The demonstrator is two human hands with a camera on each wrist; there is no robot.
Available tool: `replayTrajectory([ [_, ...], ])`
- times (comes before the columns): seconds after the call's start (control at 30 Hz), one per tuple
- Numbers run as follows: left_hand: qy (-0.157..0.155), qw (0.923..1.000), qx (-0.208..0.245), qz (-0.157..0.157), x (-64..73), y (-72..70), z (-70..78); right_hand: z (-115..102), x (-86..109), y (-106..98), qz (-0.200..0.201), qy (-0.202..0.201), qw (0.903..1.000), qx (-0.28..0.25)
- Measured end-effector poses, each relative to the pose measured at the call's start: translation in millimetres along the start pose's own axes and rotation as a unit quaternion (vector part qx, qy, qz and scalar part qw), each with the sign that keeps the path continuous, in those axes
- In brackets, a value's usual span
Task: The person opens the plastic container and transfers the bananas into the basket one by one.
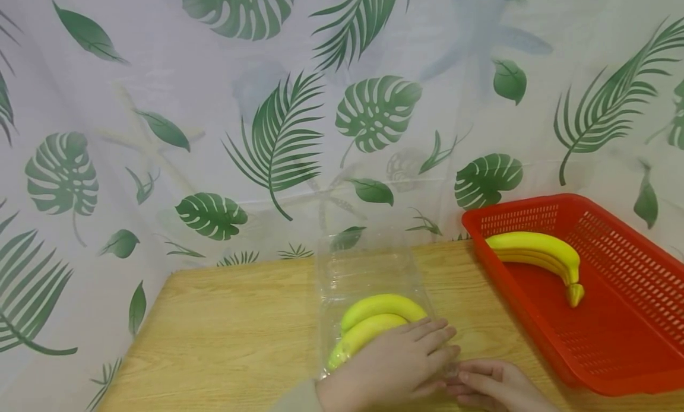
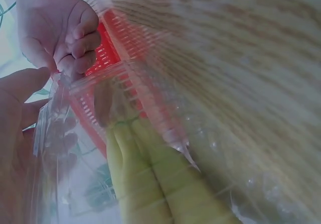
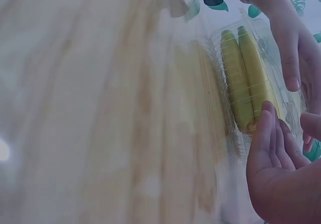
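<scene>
Two yellow bananas point(image 1: 382, 306) lie side by side in a clear plastic clamshell box point(image 1: 369, 269) whose lid stands raised at the back. My left hand point(image 1: 398, 358) reaches across the near part of the box with its fingers fairly straight, hiding the bananas' right ends. At the box's right end my right hand point(image 1: 499, 385) pinches the clear plastic edge between thumb and fingers. The right wrist view shows the bananas point(image 3: 246, 83) through the ribbed box wall, with the right hand's fingers point(image 3: 263, 138) against its end.
A red plastic basket point(image 1: 556, 352) stands on the right of the wooden table point(image 1: 230, 329). Inside it lies a bunch of bananas point(image 1: 540, 246). A white leaf-patterned curtain point(image 1: 299, 56) hangs behind the table.
</scene>
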State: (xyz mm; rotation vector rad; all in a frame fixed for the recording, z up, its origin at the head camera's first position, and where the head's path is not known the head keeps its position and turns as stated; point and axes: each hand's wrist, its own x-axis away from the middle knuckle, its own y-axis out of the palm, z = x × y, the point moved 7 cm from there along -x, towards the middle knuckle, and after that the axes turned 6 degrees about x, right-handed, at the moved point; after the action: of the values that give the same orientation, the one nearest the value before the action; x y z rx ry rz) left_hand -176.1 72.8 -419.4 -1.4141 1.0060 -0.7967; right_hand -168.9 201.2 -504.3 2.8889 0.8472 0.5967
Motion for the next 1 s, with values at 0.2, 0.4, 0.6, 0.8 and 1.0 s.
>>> replayTrajectory([
  [0.2, 0.0, 0.9997, -0.017, 0.019, -1.6, 0.2, 0.8, 0.0, -0.6, -0.5, 0.011, 0.007, 0.9999, 0.009],
  [0.4, 0.0, 0.9989, -0.041, 0.021, -0.6, -0.4, 1.9, 1.1, -1.2, -1.2, 0.029, 0.022, 0.9992, 0.014],
  [0.6, 0.006, 0.9973, -0.071, 0.017, -1.4, -2.0, 3.7, 1.3, -1.2, -0.6, 0.019, 0.017, 0.9995, 0.016],
  [0.8, 0.015, 0.9957, -0.088, 0.026, -2.7, -6.0, 5.2, 2.3, -1.1, -0.9, 0.017, 0.016, 0.9996, 0.016],
  [1.0, 0.026, 0.995, -0.08, 0.054, -3.7, -8.8, 5.6, 2.1, 0.0, -0.2, 0.017, 0.01, 0.9997, 0.015],
])
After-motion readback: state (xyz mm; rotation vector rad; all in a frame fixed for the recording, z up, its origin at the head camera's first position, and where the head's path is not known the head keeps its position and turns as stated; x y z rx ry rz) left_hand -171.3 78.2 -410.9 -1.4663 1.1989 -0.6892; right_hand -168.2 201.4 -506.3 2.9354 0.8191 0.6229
